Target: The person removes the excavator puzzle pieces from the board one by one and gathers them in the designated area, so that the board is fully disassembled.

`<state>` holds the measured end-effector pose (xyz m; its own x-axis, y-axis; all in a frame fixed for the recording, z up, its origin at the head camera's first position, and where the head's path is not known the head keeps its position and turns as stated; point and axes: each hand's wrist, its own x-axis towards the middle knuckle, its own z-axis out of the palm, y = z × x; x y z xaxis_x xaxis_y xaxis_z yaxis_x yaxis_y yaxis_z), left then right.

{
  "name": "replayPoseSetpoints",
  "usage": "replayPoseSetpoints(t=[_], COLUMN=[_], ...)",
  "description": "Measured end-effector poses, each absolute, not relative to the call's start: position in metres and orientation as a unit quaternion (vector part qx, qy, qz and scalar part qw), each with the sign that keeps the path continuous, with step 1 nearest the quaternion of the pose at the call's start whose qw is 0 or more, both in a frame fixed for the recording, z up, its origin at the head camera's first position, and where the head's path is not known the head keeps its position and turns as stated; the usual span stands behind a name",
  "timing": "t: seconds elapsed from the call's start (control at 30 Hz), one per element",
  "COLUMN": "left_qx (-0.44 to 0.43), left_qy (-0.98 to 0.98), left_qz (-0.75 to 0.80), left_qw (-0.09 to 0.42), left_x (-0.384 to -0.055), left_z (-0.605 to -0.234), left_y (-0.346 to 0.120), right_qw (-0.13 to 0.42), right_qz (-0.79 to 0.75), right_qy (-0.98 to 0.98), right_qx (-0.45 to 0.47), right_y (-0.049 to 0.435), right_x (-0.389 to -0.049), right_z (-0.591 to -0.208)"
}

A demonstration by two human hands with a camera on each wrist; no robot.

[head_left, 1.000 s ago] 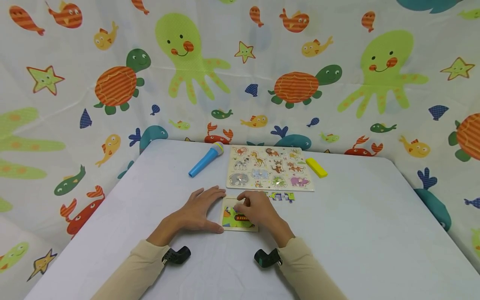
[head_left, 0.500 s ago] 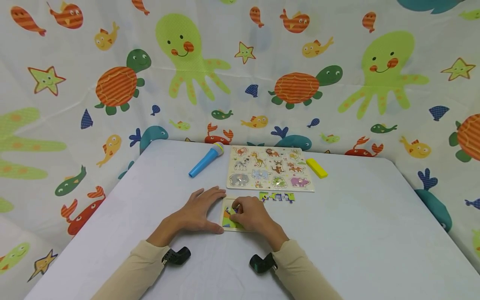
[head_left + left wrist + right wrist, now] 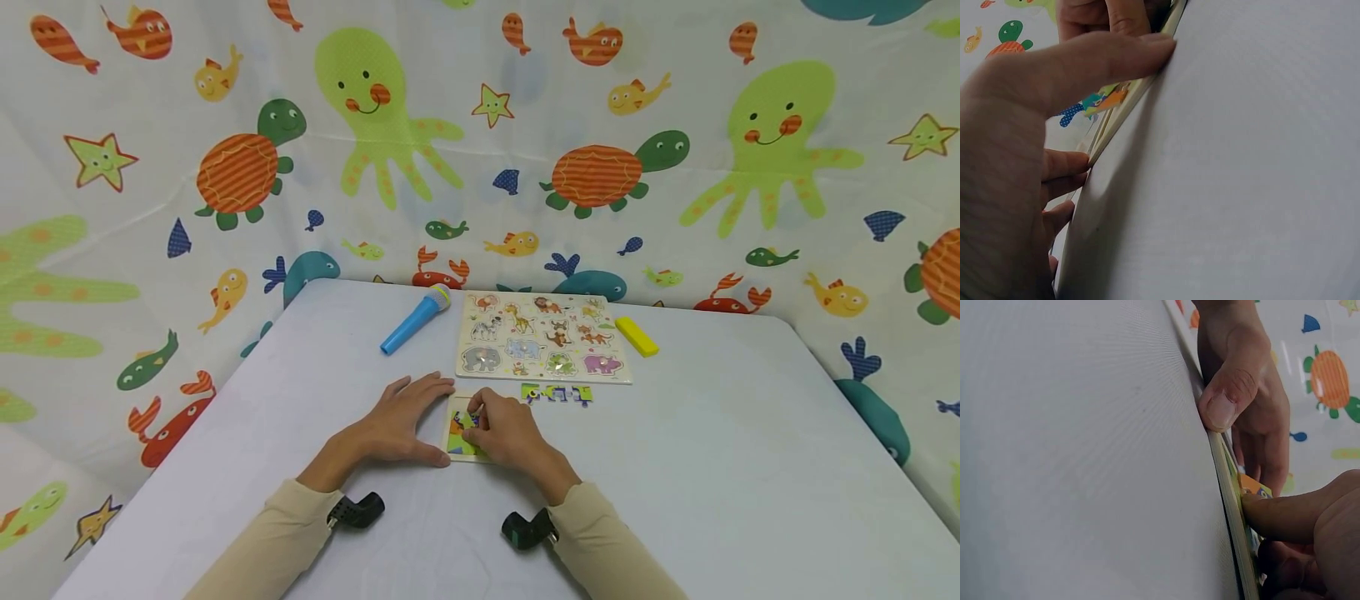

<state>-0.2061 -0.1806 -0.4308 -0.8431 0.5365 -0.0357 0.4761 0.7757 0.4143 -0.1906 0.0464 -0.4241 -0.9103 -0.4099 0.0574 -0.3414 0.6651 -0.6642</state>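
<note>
Nearest, two beige sleeves point(image 3: 266, 546) reach in from the near edge, a black wrist camera point(image 3: 358, 510) at each cuff. Beyond them, the left hand point(image 3: 397, 425) lies with fingers spread along the left side of a small wooden puzzle point(image 3: 472, 458), thumb touching its near left corner and fingertips at the far left one. The right hand point(image 3: 513, 429) is curled over the puzzle's right part, thumb and forefinger pinching a colourful piece point(image 3: 1254, 483) that sits tilted above the frame; its lower edge is hidden. The puzzle lies flat on the white surface point(image 3: 735, 433), between the hands. Just past its far right corner, three loose pieces point(image 3: 557, 393) lie in a row. Farther back is a larger animal board point(image 3: 464, 342), with a blue microphone point(image 3: 411, 325) to its left and a yellow block point(image 3: 637, 336) just right of it. Farthest hangs a sea-animal curtain point(image 3: 480, 183).
</note>
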Motion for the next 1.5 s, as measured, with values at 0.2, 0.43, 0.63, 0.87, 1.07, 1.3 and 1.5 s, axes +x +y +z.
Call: replayPoseSetpoints(t=[0.2,0.43,0.63,0.87,1.07,1.3,1.5], left_qx=[0.268,0.268,0.268,0.263,0.264,0.271,0.273], left_qy=[0.939,0.938,0.937,0.939,0.940,0.938,0.938], left_qz=[0.203,0.205,0.207,0.203,0.203,0.201,0.202], left_qw=[0.079,0.078,0.079,0.084,0.081,0.074,0.072], left_x=[-0.206,-0.205,-0.205,-0.205,-0.206,-0.205,-0.205], left_z=[-0.429,-0.429,-0.430,-0.431,-0.432,-0.433,-0.432], left_y=[-0.179,-0.180,-0.181,-0.181,-0.181,-0.181,-0.181], right_qw=[0.037,0.011,-0.001,-0.006,-0.013,-0.023,-0.029], right_qz=[-0.351,-0.356,-0.376,-0.404,-0.425,-0.440,-0.458], right_qy=[0.911,0.908,0.896,0.879,0.871,0.869,0.864], right_qx=[-0.216,-0.222,-0.235,-0.252,-0.248,-0.225,-0.207], right_y=[0.049,0.049,0.048,0.049,0.055,0.068,0.077], right_x=[-0.188,-0.186,-0.185,-0.183,-0.183,-0.183,-0.184], right_z=[-0.424,-0.425,-0.427,-0.425,-0.424,-0.418,-0.415])
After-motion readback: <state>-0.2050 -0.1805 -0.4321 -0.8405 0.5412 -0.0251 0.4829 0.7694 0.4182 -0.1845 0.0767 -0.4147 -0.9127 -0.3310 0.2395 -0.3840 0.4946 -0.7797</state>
